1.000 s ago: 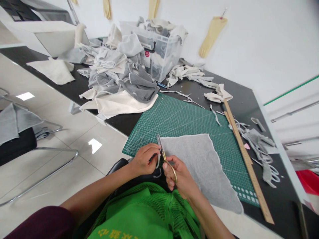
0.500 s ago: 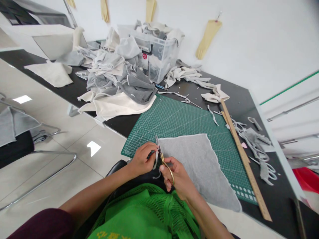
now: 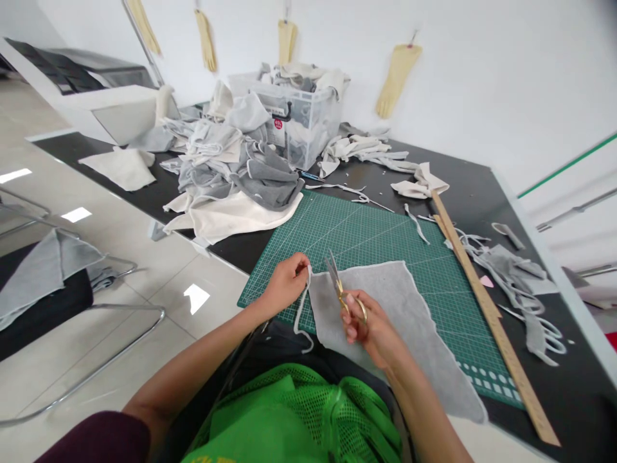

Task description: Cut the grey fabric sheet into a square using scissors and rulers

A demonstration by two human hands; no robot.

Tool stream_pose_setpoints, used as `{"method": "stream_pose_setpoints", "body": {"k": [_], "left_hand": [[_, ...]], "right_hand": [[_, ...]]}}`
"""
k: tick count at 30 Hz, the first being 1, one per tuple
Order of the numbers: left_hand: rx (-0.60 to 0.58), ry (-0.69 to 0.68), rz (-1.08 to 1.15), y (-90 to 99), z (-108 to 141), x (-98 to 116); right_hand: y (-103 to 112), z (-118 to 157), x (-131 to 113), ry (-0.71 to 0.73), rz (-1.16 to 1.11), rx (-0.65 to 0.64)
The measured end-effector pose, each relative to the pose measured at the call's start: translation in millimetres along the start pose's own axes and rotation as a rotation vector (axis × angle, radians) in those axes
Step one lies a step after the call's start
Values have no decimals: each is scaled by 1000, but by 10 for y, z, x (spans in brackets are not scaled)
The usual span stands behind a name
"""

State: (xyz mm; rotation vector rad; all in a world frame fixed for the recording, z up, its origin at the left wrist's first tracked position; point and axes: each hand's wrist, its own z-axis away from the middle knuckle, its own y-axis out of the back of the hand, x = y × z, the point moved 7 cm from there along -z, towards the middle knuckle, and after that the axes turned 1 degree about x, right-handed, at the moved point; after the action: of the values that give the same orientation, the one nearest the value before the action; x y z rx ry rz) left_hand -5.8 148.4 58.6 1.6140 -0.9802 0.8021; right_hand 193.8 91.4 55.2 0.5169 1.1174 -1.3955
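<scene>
My right hand is closed round the gold handles of a pair of scissors, whose blades point up and away, slightly parted, over the cloth. A grey square of cloth lies on the green cutting mat, its near right part reaching past the mat. At its upper left corner my left hand pinches a thin pale strip of fabric. That strip hangs down along the cloth's left edge and curls at its lower end. Whether the strip is still joined at the corner, I cannot tell.
A wooden ruler lies along the mat's right side, with fabric scraps and another pair of scissors beyond. A fabric pile and a clear plastic bin stand at the back. Cloth drapes a chair on the left.
My right hand has drawn the scissors right, away from the cloth's left edge. My left hand has lifted slightly with the strip, which now hangs longer. The view has shifted a little.
</scene>
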Motion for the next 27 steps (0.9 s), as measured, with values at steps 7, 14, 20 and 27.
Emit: {"method": "stream_pose_setpoints", "body": {"k": [7,14,20,27], "left_hand": [[-324,-221,-390,-365,-307,224],[-355,-193,-577,-879,-949,179],[-248,-110,-519,-1145,-1659,167],[-98,-1,-202,-1177,-1967,3]], "right_hand": [[457,-227,-144,88,192,87],[782,-654,-450,154,219,193],[1212,-1061,-838,227,179,243],[1428,-1069,-1001,244,60,66]]}}
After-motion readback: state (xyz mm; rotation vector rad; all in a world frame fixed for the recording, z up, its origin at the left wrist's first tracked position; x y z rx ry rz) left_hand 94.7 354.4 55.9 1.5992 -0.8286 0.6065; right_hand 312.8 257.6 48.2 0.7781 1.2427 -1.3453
